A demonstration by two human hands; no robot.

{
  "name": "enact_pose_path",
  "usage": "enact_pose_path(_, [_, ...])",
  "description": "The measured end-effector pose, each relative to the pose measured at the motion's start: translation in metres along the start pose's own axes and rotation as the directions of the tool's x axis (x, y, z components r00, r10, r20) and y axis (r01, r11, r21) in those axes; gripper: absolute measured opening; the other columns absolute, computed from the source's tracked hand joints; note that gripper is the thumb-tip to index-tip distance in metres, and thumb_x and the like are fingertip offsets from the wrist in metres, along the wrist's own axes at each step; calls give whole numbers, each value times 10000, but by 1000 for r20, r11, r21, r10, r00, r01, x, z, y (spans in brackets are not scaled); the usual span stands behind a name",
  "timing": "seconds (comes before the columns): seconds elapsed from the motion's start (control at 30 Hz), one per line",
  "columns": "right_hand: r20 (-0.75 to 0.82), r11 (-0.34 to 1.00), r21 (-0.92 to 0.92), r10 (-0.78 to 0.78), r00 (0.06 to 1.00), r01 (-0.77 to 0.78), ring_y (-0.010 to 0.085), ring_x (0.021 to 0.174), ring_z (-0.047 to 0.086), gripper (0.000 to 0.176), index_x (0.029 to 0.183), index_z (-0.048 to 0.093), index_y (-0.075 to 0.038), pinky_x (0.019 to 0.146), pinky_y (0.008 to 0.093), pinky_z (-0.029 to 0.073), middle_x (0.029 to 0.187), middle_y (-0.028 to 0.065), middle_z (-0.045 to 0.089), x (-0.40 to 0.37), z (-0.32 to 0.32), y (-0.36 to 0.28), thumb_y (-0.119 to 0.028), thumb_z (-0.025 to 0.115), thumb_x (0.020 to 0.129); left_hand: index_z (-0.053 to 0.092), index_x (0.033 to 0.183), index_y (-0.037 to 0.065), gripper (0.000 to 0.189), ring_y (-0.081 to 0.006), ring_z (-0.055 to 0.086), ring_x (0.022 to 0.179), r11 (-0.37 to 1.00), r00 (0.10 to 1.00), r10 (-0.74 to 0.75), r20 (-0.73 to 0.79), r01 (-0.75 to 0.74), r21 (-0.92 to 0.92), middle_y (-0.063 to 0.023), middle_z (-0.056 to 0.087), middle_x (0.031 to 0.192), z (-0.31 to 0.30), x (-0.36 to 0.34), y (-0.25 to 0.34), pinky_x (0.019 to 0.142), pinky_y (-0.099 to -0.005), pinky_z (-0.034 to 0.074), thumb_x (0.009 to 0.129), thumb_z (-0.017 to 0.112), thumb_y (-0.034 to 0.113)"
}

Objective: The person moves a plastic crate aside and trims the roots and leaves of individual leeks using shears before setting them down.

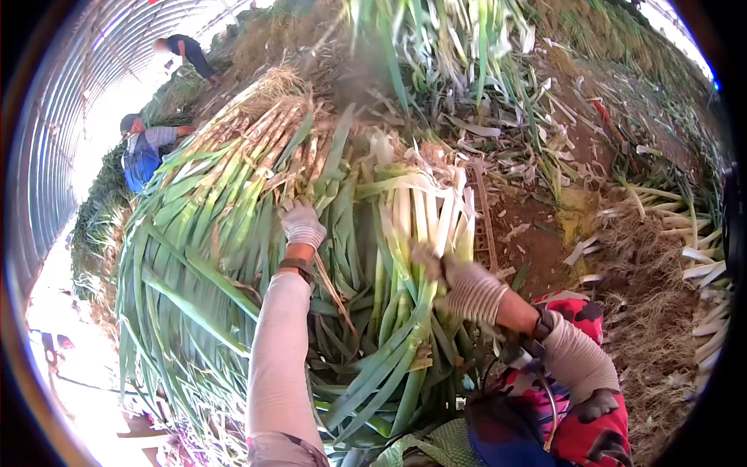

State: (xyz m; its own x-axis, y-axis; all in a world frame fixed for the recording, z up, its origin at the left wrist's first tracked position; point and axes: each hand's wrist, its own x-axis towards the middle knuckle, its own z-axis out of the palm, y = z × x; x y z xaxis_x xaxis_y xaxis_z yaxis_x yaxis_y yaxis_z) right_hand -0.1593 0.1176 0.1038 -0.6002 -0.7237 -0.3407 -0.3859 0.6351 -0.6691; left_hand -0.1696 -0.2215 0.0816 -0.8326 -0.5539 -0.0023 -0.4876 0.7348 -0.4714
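Two gloved hands are in among the leeks here. The left hand point(302, 224) sits palm down on the heap, fingers bent lightly against the leaves; whether they grip a stalk, the view can't tell. Just beyond those fingertips lie the brown-stemmed leeks point(253, 148), root ends farthest from the person, green tops spilling back past the wrist.

And over to the right hand point(476, 289), blurred, fingers at the side of the white-stemmed leeks point(422, 218); clenched or loose, there's no telling. This is the nearer hand to that bunch: the pale shanks reach away beyond its fingers, the leaves trail back toward the person and slant left, so the long axis runs roughly away from the body. Well off past the left fingers, two co-workers, one bending point(187, 50), one in blue point(142, 159).
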Motion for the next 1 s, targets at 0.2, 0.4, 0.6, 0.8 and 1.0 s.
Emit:
enact_pose_path(0.2, [114,981,22,-195,974,194,331,727,622,558,991,459,55,642,372,505,761,196,606,19,32,-13,-272,768,660,571,1117,52,521,-254,600,1029,976,963,-73,261,122,-180,-140,616,1105,-23,8,-8,843,-334,484,665,658,296])
enact_pose_path(0.4, [88,982,94,-172,981,164,316,731,604,561,972,484,18,650,370,498,769,176,605,34,21,-32,-305,788,629,580,1118,71,581,-276,596,1024,957,955,-55,293,134,-258,-142,620,1089,-46,-28,-9,859,-378,485,649,717,385])
enact_pose_path(0.6, [-52,974,132,-180,982,186,306,702,589,555,950,467,19,627,391,478,758,178,587,38,16,-17,-280,794,615,611,1069,85,568,-335,607,929,811,974,191,120,-88,-578,-188,621,1038,-56,-88,-46,837,-367,489,571,723,333])
enact_pose_path(0.8, [-73,967,247,-47,996,64,221,575,557,527,1001,436,24,488,341,460,705,123,559,-8,3,-22,-210,780,678,567,1158,22,678,-265,636,805,598,964,234,-129,-247,-762,-157,659,921,-192,-88,-109,733,-356,509,506,739,88])
enact_pose_path(1.0, [-149,944,328,81,986,-28,229,558,554,549,1042,421,37,472,344,455,683,141,537,-59,-4,-4,-192,760,675,597,1003,-54,506,-249,637,715,190,930,316,-187,-255,-948,-139,636,791,-234,-100,-92,658,-346,522,545,762,83])
